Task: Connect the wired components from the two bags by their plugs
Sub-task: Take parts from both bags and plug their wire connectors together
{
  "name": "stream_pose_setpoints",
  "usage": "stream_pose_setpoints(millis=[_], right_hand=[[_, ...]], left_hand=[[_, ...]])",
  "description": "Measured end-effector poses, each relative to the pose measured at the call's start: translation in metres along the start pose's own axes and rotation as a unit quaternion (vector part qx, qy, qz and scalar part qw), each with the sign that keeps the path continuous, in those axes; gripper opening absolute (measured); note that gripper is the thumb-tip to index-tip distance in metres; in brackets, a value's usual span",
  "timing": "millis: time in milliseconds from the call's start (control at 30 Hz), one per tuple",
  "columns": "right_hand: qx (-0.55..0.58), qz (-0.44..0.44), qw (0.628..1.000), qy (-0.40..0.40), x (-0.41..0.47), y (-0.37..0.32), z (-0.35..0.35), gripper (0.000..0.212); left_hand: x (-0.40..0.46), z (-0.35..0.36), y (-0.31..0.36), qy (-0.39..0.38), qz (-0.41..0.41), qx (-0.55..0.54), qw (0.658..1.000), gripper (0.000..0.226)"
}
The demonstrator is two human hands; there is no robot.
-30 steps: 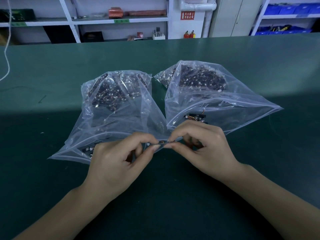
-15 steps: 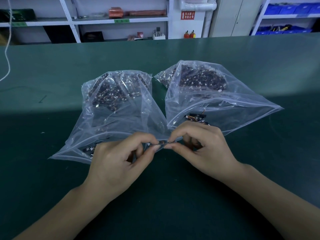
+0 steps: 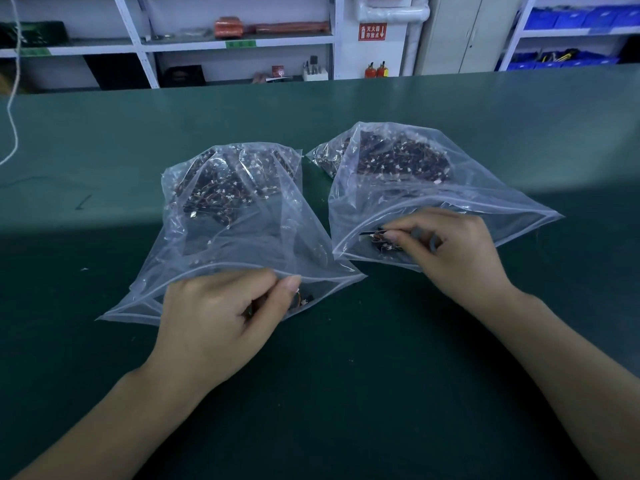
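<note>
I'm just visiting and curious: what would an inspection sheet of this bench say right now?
Surface: green table, dark mat nearer the person.
Job's things: left bag and right bag, clear plastic, mouths open toward the person, full of small wired parts.
Clutter: nothing seen.
Hands: left hand reaches into the left bag's mouth; right hand pinches a wired part inside the right bag.
Cables: white cord at far left.
Surroundings: white shelves, blue bins.

Glossy clear plastic bags (image 3: 242,216) on matt green table (image 3: 346,393).
</note>
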State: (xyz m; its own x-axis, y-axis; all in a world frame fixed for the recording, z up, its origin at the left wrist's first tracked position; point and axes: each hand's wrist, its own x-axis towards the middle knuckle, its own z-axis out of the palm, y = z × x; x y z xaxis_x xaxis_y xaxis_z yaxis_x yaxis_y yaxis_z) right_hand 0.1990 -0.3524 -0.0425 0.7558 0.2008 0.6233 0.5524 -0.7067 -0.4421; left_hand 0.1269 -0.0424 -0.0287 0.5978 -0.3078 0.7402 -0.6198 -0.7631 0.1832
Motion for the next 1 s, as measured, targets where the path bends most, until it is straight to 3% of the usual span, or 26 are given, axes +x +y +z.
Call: stream_pose_setpoints(millis=[133, 267, 333, 467, 767, 900, 1000], right_hand=[[-0.074, 0.046, 0.996, 0.029, 0.000, 0.005, -0.003, 0.005], [-0.116, 0.115, 0.986, 0.030, -0.001, 0.009, -0.006, 0.005], [-0.126, 0.133, 0.983, 0.027, -0.001, 0.009, -0.004, 0.012], [-0.104, 0.113, 0.988, 0.019, -0.003, -0.002, 0.001, 0.003], [-0.006, 0.100, 0.995, 0.008, -0.012, -0.031, 0.011, 0.014], [0.049, 0.060, 0.997, 0.016, -0.017, -0.040, 0.013, 0.028], [0.106, -0.027, 0.994, 0.016, -0.019, -0.052, 0.011, 0.018]], left_hand=[[0.001, -0.002, -0.008, 0.006, 0.029, 0.060, 0.998, 0.045], [0.002, 0.000, -0.011, -0.036, 0.022, 0.060, 0.997, 0.021], [0.002, 0.001, -0.012, -0.061, 0.024, 0.053, 0.996, 0.021], [0.001, 0.003, -0.011, -0.095, 0.017, 0.058, 0.994, 0.024], [-0.004, 0.008, -0.008, -0.133, -0.045, 0.001, 0.990, 0.028], [-0.004, 0.009, -0.006, -0.077, -0.024, -0.014, 0.997, 0.015], [-0.005, 0.009, -0.002, -0.016, -0.018, -0.049, 0.998, 0.013]])
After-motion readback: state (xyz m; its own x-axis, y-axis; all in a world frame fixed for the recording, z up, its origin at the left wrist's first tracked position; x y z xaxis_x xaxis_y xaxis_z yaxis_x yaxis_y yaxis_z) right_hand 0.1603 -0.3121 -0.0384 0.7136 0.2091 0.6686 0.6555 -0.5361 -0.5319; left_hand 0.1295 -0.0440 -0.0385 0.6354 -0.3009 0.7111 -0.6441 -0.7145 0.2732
